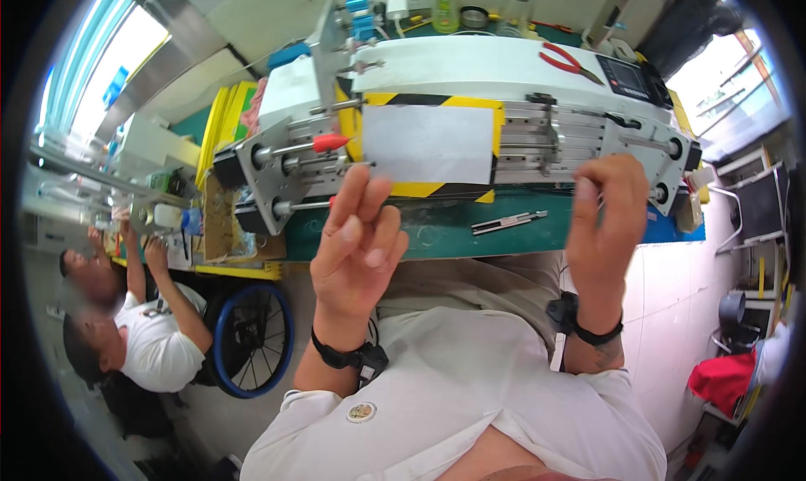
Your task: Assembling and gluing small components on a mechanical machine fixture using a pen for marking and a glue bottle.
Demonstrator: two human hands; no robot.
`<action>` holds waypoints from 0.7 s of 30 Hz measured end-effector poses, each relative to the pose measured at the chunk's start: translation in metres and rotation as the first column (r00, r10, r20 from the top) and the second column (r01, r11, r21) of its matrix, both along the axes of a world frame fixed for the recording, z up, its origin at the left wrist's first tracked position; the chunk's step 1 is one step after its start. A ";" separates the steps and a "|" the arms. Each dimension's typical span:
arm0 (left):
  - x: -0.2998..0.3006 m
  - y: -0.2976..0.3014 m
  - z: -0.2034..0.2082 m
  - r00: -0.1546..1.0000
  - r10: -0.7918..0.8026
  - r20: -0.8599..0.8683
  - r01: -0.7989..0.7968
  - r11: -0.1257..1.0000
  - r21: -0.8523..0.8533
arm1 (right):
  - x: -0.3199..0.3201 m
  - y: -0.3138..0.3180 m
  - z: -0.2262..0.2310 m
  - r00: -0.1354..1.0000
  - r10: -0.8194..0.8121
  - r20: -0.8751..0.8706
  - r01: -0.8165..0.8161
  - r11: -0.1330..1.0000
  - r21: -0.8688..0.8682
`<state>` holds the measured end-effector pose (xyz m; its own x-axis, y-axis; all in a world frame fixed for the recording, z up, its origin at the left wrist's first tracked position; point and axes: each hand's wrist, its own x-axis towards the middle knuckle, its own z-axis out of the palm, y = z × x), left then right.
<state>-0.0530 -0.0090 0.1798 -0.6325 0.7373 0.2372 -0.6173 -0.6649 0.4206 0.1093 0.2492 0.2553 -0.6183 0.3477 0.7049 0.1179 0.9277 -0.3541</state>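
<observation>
My left hand [357,250] is raised in front of the left part of a metal rail machine [525,145], its fingers curled and the thumb bent in. My right hand [609,221] hangs before the machine's right end, fingers bent down towards the thumb. What either hand pinches, if anything, is too small to make out. Between them, on the machine, lies a white panel [428,143] with a yellow-and-black striped border. A red cone-shaped tip [330,142] sits on a rod above my left hand. A slim silver-and-black tool [509,222] rests on the green mat [445,233].
Red-handled pliers [571,63] lie on a white case behind the machine, beside a dark control panel [625,76]. A cardboard box [222,229] stands left. Farther left, a person in a white shirt [164,342] sits by a blue-rimmed wheel [252,338], with another person beyond.
</observation>
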 end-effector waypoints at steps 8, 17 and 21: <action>0.003 -0.002 0.031 0.990 0.137 -0.033 -0.140 0.928 -0.347 | -0.140 -0.074 -0.009 0.862 0.479 0.165 -0.501 0.856 0.130; -0.045 0.001 0.065 0.900 -0.157 -0.406 -0.224 0.632 -0.741 | -0.150 -0.032 -0.013 0.912 0.403 0.076 -0.409 0.906 0.108; -0.059 0.000 0.092 -0.156 -0.353 -0.922 -0.940 0.339 0.029 | -0.095 -0.022 -0.019 0.924 0.348 0.162 -0.349 0.937 -0.020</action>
<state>-0.1119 -0.0090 0.2720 -0.5230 0.6800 0.5139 0.8486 0.3596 0.3880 0.0143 0.2275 0.2368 -0.8043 0.0838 0.5883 -0.1589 0.9237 -0.3487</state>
